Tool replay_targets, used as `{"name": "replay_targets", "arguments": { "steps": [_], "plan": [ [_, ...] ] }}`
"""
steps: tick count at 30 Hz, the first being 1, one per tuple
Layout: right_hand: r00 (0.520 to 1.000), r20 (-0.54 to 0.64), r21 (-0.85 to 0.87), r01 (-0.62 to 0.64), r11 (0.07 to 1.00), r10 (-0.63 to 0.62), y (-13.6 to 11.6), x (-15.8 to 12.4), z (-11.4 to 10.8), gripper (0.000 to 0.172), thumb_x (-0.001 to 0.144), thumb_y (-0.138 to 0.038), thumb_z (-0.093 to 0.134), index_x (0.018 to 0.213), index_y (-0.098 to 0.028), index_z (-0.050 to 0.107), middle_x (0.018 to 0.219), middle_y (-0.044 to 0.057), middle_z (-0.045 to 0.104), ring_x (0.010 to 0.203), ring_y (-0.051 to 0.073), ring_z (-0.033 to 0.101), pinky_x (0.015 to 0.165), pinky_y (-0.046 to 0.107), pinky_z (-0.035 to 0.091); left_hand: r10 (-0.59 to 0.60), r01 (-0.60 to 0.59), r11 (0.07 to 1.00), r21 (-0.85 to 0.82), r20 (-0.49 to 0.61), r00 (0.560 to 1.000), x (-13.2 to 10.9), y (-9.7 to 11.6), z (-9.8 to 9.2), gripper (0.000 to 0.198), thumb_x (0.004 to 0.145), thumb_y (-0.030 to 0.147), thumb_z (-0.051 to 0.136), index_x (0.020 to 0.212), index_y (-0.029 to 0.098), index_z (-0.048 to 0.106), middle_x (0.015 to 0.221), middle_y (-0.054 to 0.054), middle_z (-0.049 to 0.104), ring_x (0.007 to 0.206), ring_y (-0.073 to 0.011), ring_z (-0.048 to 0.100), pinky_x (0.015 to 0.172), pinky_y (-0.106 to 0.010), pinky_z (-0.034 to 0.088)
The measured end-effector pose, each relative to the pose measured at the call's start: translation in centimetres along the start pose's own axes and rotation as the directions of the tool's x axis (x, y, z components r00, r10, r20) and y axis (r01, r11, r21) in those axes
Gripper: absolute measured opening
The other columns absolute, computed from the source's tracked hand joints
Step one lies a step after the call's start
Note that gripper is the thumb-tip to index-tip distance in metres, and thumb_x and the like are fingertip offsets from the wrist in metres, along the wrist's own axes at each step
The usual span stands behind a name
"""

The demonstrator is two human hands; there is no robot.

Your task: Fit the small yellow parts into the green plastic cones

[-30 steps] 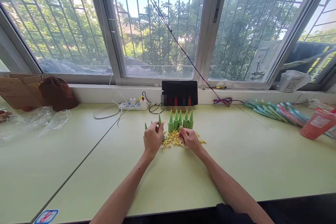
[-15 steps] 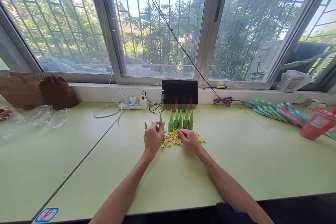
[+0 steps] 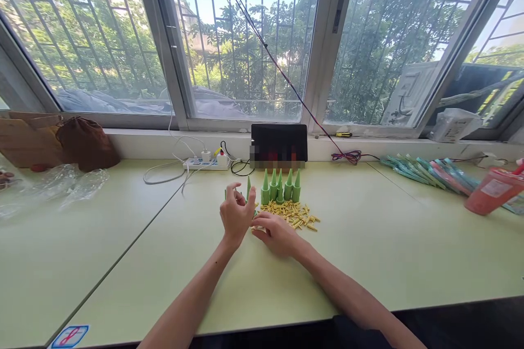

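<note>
My left hand (image 3: 235, 214) is raised just above the pale green table (image 3: 368, 251), palm turned right, fingers apart and loosely curled, nothing seen in it. Close behind it stand a few small green cones (image 3: 248, 185). A tight cluster of taller green cones (image 3: 280, 187) stands to their right. In front of that cluster lies a pile of small yellow pieces (image 3: 295, 211). My right hand (image 3: 277, 233) rests low on the table at the pile's left edge, fingertips drawn together and pointing left under my left hand. What they pinch is hidden.
A black device (image 3: 279, 145) leans on the window sill, with a white power strip (image 3: 207, 163) and cables to its left. Brown bag (image 3: 85, 144) and clear plastic wrap (image 3: 61, 185) lie far left. Coloured packets (image 3: 429, 172) and a red pouch (image 3: 493, 191) lie far right.
My right hand slid left and nearer to me, from the middle of the yellow pile to its left edge. My left hand lifted and spread its fingers.
</note>
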State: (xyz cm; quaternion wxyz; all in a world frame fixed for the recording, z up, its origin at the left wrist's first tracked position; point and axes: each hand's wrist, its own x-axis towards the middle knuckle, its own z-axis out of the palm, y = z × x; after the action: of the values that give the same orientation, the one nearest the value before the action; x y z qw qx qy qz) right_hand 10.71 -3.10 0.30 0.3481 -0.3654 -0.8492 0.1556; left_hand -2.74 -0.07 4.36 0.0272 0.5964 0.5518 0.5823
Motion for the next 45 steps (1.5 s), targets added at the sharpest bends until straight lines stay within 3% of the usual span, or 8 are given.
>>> {"name": "replay_targets", "arguments": {
  "steps": [3, 7, 14, 22, 28, 37, 45],
  "plan": [
    [0.998, 0.066, -0.101, 0.015, 0.995, -0.008, 0.0, -0.2, 0.3, 0.021, 0.092, -0.025, 0.055, 0.11, -0.024, 0.066, 0.115, 0.006, 0.063, 0.093, 0.018, 0.063, 0.078, 0.027, 0.047, 0.032, -0.035, 0.998, -0.052, -0.055, 0.998, -0.1, 0.2, -0.1, 0.026, 0.084, 0.043, 0.056, 0.092, 0.019, 0.057, 0.05, 0.009, 0.042, 0.043, -0.0082, 0.041, 0.053, -0.021, 0.037],
    [0.994, 0.105, -0.192, 0.024, 0.981, -0.004, 0.4, -0.2, 0.4, 0.018, 0.092, -0.022, 0.054, 0.104, -0.023, 0.067, 0.116, 0.005, 0.063, 0.089, 0.018, 0.064, 0.073, 0.026, 0.046, 0.127, -0.129, 0.99, -0.062, -0.038, 0.991, -0.7, 0.2, 0.2, 0.023, 0.087, 0.038, 0.053, 0.075, 0.019, 0.057, 0.049, 0.008, 0.041, 0.043, -0.0074, 0.037, 0.051, -0.02, 0.034],
    [0.998, 0.061, -0.191, 0.016, 0.981, -0.004, 1.3, -0.1, 0.1, 0.016, 0.09, -0.018, 0.054, 0.097, -0.021, 0.068, 0.105, 0.006, 0.064, 0.087, 0.018, 0.062, 0.073, 0.026, 0.044, 0.202, -0.206, 0.979, -0.005, 0.223, 0.954, -1.2, -0.2, 0.6, 0.034, 0.089, 0.037, 0.047, 0.062, 0.02, 0.056, 0.047, 0.004, 0.045, 0.045, -0.01, 0.04, 0.053, -0.022, 0.036],
    [0.997, -0.017, -0.132, -0.082, 0.988, 0.08, 2.9, -0.2, -0.8, 0.011, 0.086, -0.015, 0.056, 0.09, -0.018, 0.066, 0.086, 0.004, 0.063, 0.076, 0.016, 0.059, 0.068, 0.025, 0.043, 0.09, -0.209, 0.96, 0.186, 0.5, 0.861, -1.3, -1.3, 1.0, 0.022, 0.087, 0.028, 0.048, 0.076, 0.021, 0.065, 0.062, -0.003, 0.064, 0.054, -0.0164, 0.058, 0.052, -0.025, 0.034],
    [0.991, -0.082, -0.067, -0.114, 0.991, 0.109, 3.5, -0.1, -1.5, 0.025, 0.081, -0.007, 0.056, 0.1, -0.018, 0.068, 0.092, 0.006, 0.065, 0.087, 0.018, 0.061, 0.077, 0.027, 0.045, 0.011, -0.286, 0.903, 0.321, 0.649, 0.761, -1.6, -1.9, 1.3, 0.02, 0.083, 0.019, 0.049, 0.09, 0.02, 0.068, 0.075, -0.008, 0.07, 0.073, -0.024, 0.066, 0.056, -0.028, 0.036],
    [0.968, -0.215, -0.02, -0.137, 0.99, 0.129, 3.7, 0.0, -1.7, 0.021, 0.084, -0.007, 0.053, 0.096, -0.015, 0.068, 0.091, 0.007, 0.068, 0.082, 0.017, 0.061, 0.074, 0.027, 0.046, -0.016, -0.33, 0.88, 0.343, 0.714, 0.7, -1.8, -2.3, 1.4, 0.025, 0.075, 0.01, 0.048, 0.091, 0.021, 0.063, 0.077, -0.008, 0.068, 0.082, -0.0255, 0.064, 0.059, -0.028, 0.038],
    [0.961, -0.233, 0.025, -0.147, 0.989, 0.148, 3.8, 0.0, -1.8, 0.017, 0.085, -0.009, 0.055, 0.093, -0.016, 0.068, 0.087, 0.006, 0.068, 0.077, 0.016, 0.06, 0.069, 0.026, 0.046, -0.085, -0.324, 0.871, 0.369, 0.764, 0.64, -1.8, -2.2, 1.2, 0.024, 0.078, 0.011, 0.042, 0.093, 0.02, 0.059, 0.086, -0.008, 0.068, 0.087, -0.025, 0.062, 0.06, -0.028, 0.038]
  ]
}}
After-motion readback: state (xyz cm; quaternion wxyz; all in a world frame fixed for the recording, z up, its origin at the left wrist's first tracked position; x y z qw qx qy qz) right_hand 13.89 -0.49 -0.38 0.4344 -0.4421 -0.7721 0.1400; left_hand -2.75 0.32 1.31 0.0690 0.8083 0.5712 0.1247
